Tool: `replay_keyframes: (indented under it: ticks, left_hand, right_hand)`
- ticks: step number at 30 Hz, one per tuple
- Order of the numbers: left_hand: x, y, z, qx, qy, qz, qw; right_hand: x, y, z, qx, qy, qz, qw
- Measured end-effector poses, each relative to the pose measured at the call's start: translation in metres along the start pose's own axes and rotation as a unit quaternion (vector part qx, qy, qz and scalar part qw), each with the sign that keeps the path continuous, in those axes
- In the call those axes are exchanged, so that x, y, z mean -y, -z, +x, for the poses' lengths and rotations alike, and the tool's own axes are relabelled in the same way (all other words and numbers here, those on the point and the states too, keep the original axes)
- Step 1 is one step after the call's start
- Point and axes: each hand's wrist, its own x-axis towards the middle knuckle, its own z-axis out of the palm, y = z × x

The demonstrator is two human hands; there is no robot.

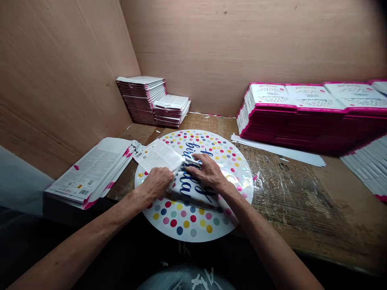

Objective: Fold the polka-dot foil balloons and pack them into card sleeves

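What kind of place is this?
Probably a packing bench: pink-edged printed packaging stands in stacks, a polka-dot birthday sheet lies on the worktop, and wooden panels surround it.

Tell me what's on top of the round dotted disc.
A white printed packet overlaps the upper left of the disc, its corner in the left hand; the right hand covers some blue lettering. Dots or letters directly beneath these cannot be seen.

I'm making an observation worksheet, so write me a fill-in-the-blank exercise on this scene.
The round sheet is printed with multicoloured polka ____.
The large script lettering is dark ____.
The hand nearer the white printed card is the person's ____ one.
The stacked packs at the picture's right have bright ____ front edges.

Missing words: dots; blue; left; pink.
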Motion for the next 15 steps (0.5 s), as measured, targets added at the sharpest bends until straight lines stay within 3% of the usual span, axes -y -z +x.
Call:
replay_keyframes:
  ticks: [5, 11, 13, 15]
  left_hand:
    - [0.005, 0.019, -0.008, -0.005, 0.028, 0.073, 0.997]
    - [-0.009, 0.023, -0.015, -0.026, -0.043, 0.061, 0.997]
    - [-0.017, 0.019, -0.018, -0.091, -0.018, 0.018, 0.996]
    - [-0.025, 0.012, -0.022, -0.219, 0.062, -0.059, 0.972]
  right_hand:
    - [0.023, -0.007, 0.015, 0.050, -0.072, -0.043, 0.995]
    - [0.022, -0.015, 0.010, 0.032, -0.142, -0.089, 0.985]
    - [0.018, -0.016, 0.007, 0.014, -0.151, -0.094, 0.984]
    - [0.013, -0.014, 0.005, -0.022, -0.160, -0.077, 0.984]
